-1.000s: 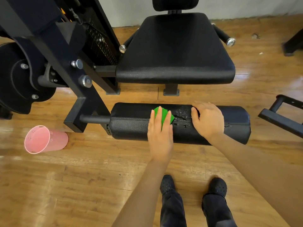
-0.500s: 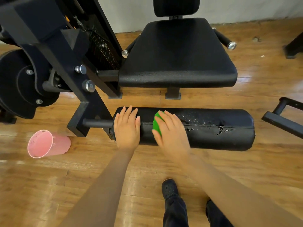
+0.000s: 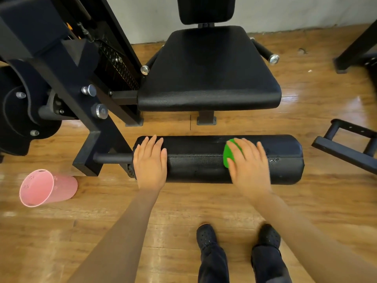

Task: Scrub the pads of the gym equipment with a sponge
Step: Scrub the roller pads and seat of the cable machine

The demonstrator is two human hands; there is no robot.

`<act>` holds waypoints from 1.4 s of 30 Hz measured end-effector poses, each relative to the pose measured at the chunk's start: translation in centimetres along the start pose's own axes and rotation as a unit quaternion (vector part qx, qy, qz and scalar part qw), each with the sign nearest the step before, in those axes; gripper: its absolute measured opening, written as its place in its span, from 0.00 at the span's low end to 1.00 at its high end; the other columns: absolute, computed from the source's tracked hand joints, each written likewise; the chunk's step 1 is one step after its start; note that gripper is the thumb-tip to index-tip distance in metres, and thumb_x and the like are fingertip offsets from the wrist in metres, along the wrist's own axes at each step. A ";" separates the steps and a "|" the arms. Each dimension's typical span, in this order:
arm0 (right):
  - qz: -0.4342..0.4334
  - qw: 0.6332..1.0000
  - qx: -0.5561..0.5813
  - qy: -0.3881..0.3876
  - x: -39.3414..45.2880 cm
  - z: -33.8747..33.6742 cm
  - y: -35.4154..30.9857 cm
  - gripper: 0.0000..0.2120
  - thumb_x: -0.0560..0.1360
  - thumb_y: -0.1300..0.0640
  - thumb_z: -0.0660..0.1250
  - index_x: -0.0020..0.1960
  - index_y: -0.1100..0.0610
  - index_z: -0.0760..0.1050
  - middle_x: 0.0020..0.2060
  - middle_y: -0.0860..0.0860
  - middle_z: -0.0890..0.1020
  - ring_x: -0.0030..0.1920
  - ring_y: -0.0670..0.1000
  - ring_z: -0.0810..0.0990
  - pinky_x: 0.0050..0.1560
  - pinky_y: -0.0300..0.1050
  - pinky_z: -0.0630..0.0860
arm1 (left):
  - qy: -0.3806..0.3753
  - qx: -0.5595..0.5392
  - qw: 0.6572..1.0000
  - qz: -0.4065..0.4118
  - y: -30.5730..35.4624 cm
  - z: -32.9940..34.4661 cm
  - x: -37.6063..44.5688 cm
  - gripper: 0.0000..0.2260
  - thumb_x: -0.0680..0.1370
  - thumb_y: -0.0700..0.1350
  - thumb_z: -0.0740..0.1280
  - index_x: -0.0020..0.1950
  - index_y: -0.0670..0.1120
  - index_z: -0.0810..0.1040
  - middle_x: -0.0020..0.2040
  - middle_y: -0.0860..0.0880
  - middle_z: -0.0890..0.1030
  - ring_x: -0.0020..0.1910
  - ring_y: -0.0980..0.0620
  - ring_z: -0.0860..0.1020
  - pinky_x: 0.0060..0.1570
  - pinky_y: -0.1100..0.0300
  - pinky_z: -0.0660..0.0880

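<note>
The right hand [image 3: 250,166] pressed the green sponge [image 3: 228,153] onto the roller pad [image 3: 195,158], fingers curved over it, right of the middle. The left hand [image 3: 150,162] lay flat on the pad's left end, steadying it. Wet speckles marked only the roller; the seat pad [image 3: 208,74] looked dry, probably unscrubbed.

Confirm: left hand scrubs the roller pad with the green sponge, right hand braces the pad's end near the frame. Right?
Sides swapped. In the head view the right hand presses the green sponge on the roller pad; the left hand braces the end near the frame.
</note>
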State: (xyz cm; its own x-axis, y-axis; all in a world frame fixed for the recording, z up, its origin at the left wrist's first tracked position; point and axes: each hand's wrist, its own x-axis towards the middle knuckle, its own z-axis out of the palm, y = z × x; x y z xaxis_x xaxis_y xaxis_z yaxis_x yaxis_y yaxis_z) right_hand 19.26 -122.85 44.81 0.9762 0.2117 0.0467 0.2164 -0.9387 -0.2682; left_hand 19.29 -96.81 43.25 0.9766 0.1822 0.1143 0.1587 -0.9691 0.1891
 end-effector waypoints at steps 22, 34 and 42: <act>-0.037 0.984 0.154 -0.084 7.6 0.7 -4.5 0.19 0.82 0.55 0.56 0.72 0.56 0.68 0.70 0.54 0.70 0.70 0.55 0.66 0.69 0.48 0.64 | 0.004 0.007 1.000 -0.005 0.4 0.1 -0.1 0.24 0.82 0.51 0.47 0.67 0.43 0.75 0.69 0.45 0.74 0.72 0.45 0.67 0.72 0.49 0.56; 0.008 0.998 0.056 0.000 5.6 -0.8 1.5 0.14 0.80 0.52 0.60 0.56 0.57 0.81 0.49 0.54 0.82 0.49 0.56 0.77 0.57 0.53 0.72 | -0.014 0.015 1.000 -0.006 0.6 -0.3 0.0 0.17 0.83 0.46 0.54 0.68 0.42 0.73 0.70 0.44 0.73 0.72 0.44 0.66 0.73 0.48 0.57; 0.114 0.988 0.050 0.089 2.3 -1.9 9.2 0.14 0.79 0.56 0.62 0.57 0.63 0.79 0.50 0.60 0.80 0.52 0.62 0.76 0.56 0.54 0.72 | -0.014 0.009 1.000 -0.009 0.8 -0.3 -0.2 0.17 0.84 0.46 0.54 0.70 0.42 0.72 0.71 0.44 0.71 0.73 0.45 0.64 0.74 0.49 0.54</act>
State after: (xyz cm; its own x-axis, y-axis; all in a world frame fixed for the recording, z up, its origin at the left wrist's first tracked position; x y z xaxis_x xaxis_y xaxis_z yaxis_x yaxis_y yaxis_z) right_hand 23.50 -131.50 44.26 0.9881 -0.0612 0.1410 -0.0022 -0.9228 -0.3854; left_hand 19.21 -97.57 43.64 0.9772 0.1954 0.0835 0.1789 -0.9686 0.1728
